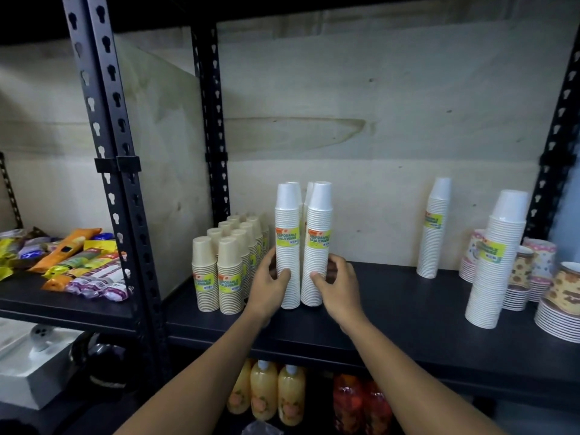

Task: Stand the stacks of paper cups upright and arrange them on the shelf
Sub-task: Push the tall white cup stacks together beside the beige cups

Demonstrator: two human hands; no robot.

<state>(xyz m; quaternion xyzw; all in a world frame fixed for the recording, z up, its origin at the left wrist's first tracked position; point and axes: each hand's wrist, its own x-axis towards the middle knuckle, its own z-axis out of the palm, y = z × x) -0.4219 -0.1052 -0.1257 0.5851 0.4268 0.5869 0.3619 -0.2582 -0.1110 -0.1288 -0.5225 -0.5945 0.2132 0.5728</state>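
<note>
White stacks (287, 246): four, upright, cups inverted, clustered at frame centre, yellow labels frontward. Beige stacks (230, 268): upright rows, left of centre. Single white stack (434, 227): upright, right rear. Tall white stack (496, 259): slightly leaning, right front. Patterned stacks (539, 265): far right. Shelf (392, 302): black.

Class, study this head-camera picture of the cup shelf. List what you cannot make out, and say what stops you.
Head view, rear white stacks: mostly hidden behind the front white stacks that the left hand and right hand grip.
Head view, labels: small print too small to read.
Head view, patterned cups: cut off by the right edge.
Head view, bottles below the shelf: labels too dark and blurred.
</note>
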